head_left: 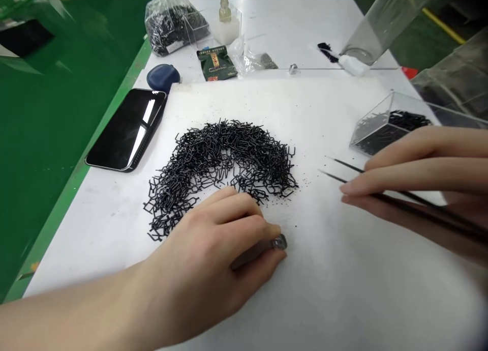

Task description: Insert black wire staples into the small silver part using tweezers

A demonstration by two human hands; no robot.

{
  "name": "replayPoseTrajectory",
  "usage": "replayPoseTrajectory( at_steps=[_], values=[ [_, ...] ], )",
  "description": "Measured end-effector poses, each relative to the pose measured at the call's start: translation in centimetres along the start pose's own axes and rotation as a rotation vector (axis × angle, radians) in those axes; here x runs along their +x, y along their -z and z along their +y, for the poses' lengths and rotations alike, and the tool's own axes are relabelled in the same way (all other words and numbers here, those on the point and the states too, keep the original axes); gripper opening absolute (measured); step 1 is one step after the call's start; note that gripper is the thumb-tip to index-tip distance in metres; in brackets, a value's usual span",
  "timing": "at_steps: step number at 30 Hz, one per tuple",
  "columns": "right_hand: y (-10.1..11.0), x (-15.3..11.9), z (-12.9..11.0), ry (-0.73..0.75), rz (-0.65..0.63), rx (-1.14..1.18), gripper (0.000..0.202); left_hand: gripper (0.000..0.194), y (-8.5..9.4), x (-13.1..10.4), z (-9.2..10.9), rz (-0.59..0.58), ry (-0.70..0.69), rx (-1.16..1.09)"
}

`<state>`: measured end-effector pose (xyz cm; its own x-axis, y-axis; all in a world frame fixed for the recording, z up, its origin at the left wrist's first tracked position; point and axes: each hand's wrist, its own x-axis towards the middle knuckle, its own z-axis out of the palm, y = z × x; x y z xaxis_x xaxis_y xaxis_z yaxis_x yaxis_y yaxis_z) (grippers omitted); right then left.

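Left hand [206, 254] pinched a small object [280, 241] — a curved black heap [229, 140] lay just beyond. Right hand [423, 173] gripped tweezers [351, 166], partly hiding the clear box [377, 127].

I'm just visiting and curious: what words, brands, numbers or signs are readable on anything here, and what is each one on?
No text is clear enough to quote.
Green packet: gold and pale print, too small and blurred to read.
Plastic bag: a white patch, perhaps a label, with no readable writing.
Phone: small bright marks near the top of the dark screen, too small to tell whether they are text.
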<state>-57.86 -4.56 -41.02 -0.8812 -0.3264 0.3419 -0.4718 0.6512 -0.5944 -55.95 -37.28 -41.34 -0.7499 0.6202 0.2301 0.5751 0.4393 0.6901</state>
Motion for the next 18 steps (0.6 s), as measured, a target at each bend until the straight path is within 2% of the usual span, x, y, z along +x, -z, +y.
replayPoseTrajectory(
  at_steps=[3,6,9,13,15,18],
  values=[
    [0.6,-0.1,0.2,0.172,-0.129,-0.166,0.028,0.011,0.0,0.0,-0.1,0.012,-0.017,0.016],
    [0.7,-0.1,0.2,0.246,-0.192,-0.172,0.033,0.01,-0.3,-0.1,-0.4,0.02,-0.021,0.034],
    [0.5,0.2,-0.5,0.241,-0.186,-0.125,0.033,0.01,-0.6,-0.5,-0.8,0.053,-0.047,0.024],
    [-0.1,1.5,-2.5,0.199,-0.127,-0.103,0.02,0.01,-1.1,-0.9,-1.4,0.084,-0.064,0.011],
    [-0.5,2.3,-3.4,0.195,-0.155,-0.131,0.017,0.011,-1.3,-0.9,-1.6,0.093,-0.065,0.0],
    [-1.5,3.6,-4.1,0.273,-0.193,-0.198,0.019,0.012,-1.5,-1.0,-1.8,0.119,-0.07,-0.012]
  ],
)
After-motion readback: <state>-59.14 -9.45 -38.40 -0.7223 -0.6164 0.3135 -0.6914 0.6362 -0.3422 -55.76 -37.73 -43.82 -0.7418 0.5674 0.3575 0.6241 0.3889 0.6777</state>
